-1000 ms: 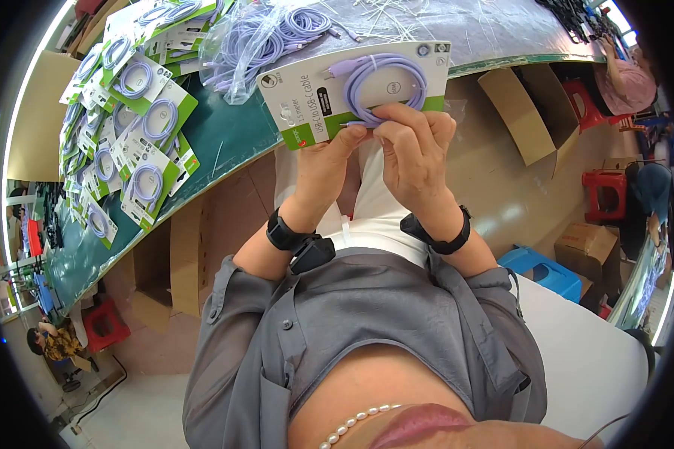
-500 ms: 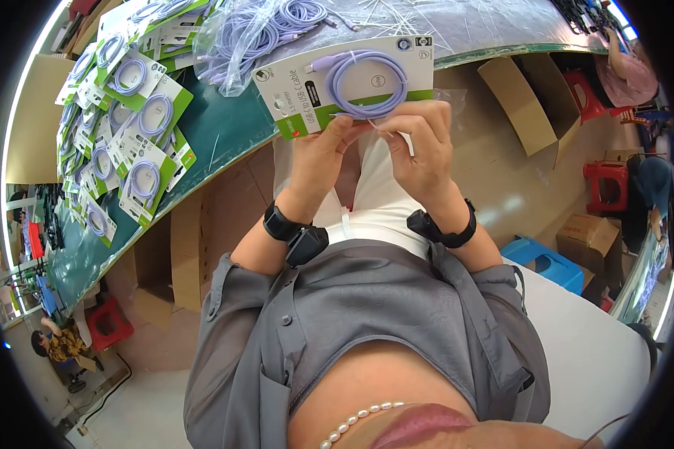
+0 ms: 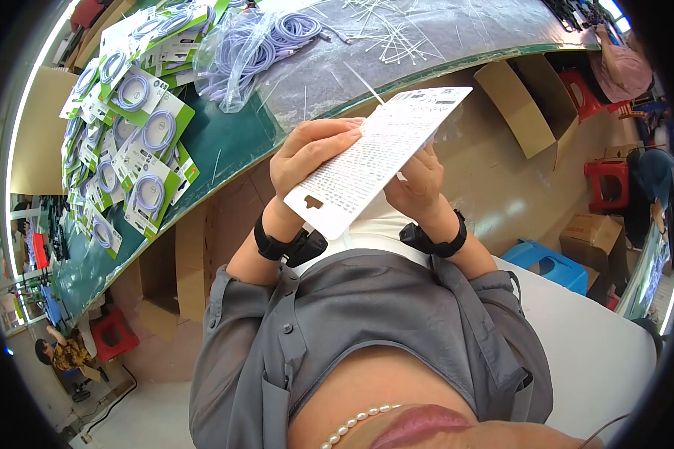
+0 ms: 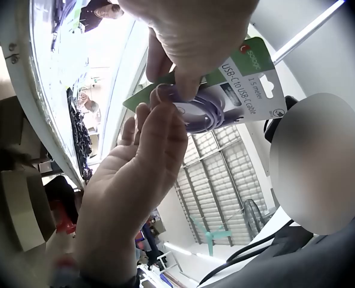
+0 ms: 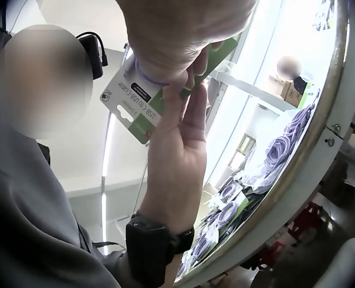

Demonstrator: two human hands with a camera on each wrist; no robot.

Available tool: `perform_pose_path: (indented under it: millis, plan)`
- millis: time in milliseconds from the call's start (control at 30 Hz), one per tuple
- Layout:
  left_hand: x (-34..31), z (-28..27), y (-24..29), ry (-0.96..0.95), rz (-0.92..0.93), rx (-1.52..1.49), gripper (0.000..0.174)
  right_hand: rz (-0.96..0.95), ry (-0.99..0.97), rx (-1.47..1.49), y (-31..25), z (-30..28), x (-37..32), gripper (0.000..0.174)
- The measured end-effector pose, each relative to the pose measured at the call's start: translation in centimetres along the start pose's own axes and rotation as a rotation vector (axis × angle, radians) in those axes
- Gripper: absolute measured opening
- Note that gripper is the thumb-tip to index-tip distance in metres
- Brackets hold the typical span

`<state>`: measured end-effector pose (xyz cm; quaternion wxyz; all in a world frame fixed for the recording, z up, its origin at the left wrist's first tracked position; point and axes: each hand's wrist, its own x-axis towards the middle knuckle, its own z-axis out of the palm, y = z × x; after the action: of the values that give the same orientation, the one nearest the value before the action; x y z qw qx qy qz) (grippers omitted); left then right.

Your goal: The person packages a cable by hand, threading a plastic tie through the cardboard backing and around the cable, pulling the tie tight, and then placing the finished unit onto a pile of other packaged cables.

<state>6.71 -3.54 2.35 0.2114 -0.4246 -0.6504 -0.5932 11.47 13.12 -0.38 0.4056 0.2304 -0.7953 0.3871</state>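
A cable card [image 3: 382,150] is tilted with its printed white back facing up in the head view. My left hand [image 3: 311,153] grips its left edge, fingers over the back. My right hand [image 3: 419,179] is under the card, its fingertips partly hidden. In the left wrist view a purple coiled cable [image 4: 212,114] lies on the card's front, and the right hand [image 4: 138,174] pinches at the coil. A thin white tie [image 3: 363,82] sticks up past the card's far edge.
Many carded purple cables [image 3: 138,142] are piled at the left of the green table [image 3: 232,138]. Loose purple cables in a plastic bag [image 3: 240,60] and scattered white ties [image 3: 397,37] lie beyond. Cardboard boxes [image 3: 513,105] and a blue stool [image 3: 547,266] stand at the right.
The card has been turned over from its cable side to its white back and tilted. My left hand has moved onto the back, and my right hand has dropped below the card.
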Motion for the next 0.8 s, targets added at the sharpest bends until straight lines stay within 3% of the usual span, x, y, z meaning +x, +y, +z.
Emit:
perform_pose_path:
  millis: [67, 167, 267, 300, 333, 800]
  plan:
    - [0.3, -0.1, 0.0, -0.022, 0.078, 0.037, 0.031, 0.007, -0.010, -0.010, -0.2, 0.1, -0.7, 0.019]
    - [0.4, 0.1, 0.4, -0.019, 0.112, 0.029, 0.032, 0.604, 0.065, 0.493, -1.0, 0.1, -1.9, 0.025]
    - [0.3, 0.6, 0.6, 0.001, 0.107, -0.027, 0.033, 0.616, 0.069, 0.541, -1.4, -1.7, -3.1, 0.025]
    - [0.2, 0.8, 0.4, 0.007, 0.123, -0.051, 0.033, 0.620, 0.074, 0.566, -5.9, -6.9, -5.7, 0.025]
    - [0.2, 0.9, 0.3, 0.013, 0.140, -0.075, 0.034, 0.623, 0.079, 0.591, -5.7, -7.0, -7.2, 0.025]
    - [0.5, 0.6, 1.0, 0.009, 0.205, -0.093, 0.035, 0.660, 0.145, 0.961, -4.6, -1.9, -5.2, 0.028]
